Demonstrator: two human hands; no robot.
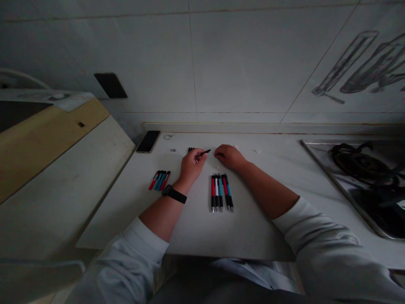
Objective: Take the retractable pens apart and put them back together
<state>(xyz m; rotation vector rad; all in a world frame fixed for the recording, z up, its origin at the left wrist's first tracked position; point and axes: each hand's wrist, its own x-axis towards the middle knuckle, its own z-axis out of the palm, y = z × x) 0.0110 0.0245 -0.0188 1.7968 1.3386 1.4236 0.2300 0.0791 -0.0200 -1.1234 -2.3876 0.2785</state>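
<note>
My left hand (190,166), with a black watch on its wrist, is closed round a thin black pen part (205,152) whose tip points right. My right hand (228,156) rests on the white counter (196,228) just to the right, fingers curled down over something small I cannot make out. Below the hands lies a row of assembled pens (221,192) with red, white and blue grips. A second group of red and blue pen barrels (160,180) lies left of my left wrist. Small black parts (190,149) sit behind my left hand.
A dark phone (148,141) lies at the counter's back left, with a small ring (168,137) and tiny parts (172,150) near it. A gas hob (363,177) fills the right side. A wooden board (44,139) slopes at the left. White bits (257,150) lie back right.
</note>
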